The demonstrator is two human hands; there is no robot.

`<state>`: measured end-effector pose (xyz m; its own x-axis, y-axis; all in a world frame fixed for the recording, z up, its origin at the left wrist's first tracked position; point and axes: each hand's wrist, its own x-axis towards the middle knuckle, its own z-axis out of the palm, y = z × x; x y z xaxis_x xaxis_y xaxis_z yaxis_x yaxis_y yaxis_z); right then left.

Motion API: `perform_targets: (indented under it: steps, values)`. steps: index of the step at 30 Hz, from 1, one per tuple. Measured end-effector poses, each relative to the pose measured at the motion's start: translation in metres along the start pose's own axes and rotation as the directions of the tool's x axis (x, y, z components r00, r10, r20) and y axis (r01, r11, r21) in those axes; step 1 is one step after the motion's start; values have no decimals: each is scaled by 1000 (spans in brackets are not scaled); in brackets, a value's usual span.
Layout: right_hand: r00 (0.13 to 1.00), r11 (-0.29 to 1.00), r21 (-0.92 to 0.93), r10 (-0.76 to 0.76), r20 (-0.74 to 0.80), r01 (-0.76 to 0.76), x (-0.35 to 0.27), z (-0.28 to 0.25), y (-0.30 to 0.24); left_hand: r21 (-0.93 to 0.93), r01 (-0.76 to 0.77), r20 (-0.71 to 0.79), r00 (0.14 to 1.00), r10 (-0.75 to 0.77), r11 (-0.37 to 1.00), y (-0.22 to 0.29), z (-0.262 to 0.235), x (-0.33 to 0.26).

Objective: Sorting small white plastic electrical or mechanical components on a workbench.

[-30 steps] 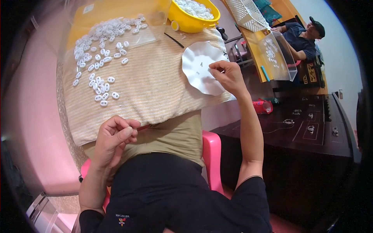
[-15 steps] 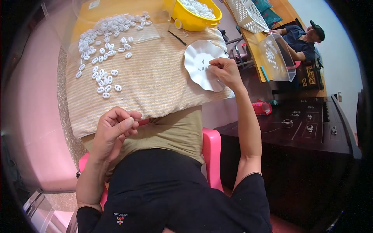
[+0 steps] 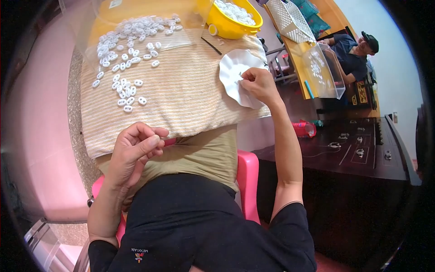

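My right hand point(image 3: 260, 86) reaches into a white wavy-rimmed dish point(image 3: 232, 68), thumb and fingers pinched together low over its middle. Small dark bits show beside the fingertips; whether one is between them is too small to see. Over my lap, at the near edge of the cloth, my left hand point(image 3: 138, 152) is closed in a pinch of thumb and forefinger. Anything inside that pinch is hidden. Beyond it, several loose white oval plastic pieces with two holes point(image 3: 128, 93) lie on the striped cloth point(image 3: 181, 90). A larger heap of them point(image 3: 140, 28) spreads behind.
A clear plastic box point(image 3: 190, 34) lies around the heap. A yellow tub point(image 3: 233, 29) full of white pieces stands at the back, with a thin black stick point(image 3: 211, 46) before it. At another table on the right sits a person point(image 3: 349, 54) by a clear box and a white basket point(image 3: 290, 20).
My right hand has lowered slightly to the dish's middle, its fingers now covering more of the dark bits. My left hand keeps its pinch. The whole view has shifted a little.
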<state>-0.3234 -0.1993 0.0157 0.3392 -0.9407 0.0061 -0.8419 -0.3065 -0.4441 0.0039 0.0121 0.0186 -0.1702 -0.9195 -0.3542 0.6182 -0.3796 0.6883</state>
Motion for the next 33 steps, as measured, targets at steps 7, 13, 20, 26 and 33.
perform_targets:
  steps: [7,13,20,26,33]
  values:
    - [958,900,425,27,-285,102,-16,-10,-3,8,-20,14,1000,20,1000,-1,0,-2]
    - [979,916,401,88,-183,-7,-12,4,22,8,-25,39,999,25,1000,-1,1,-3]
    - [981,882,460,164,-100,-101,-8,-7,21,3,-41,49,998,41,999,-1,0,-5]
    - [998,970,234,-64,-19,67,-10,0,20,7,-48,51,998,47,999,1,1,-6]
    - [997,997,-20,-67,30,68,-11,-4,12,6,-53,61,997,52,999,0,3,-8]
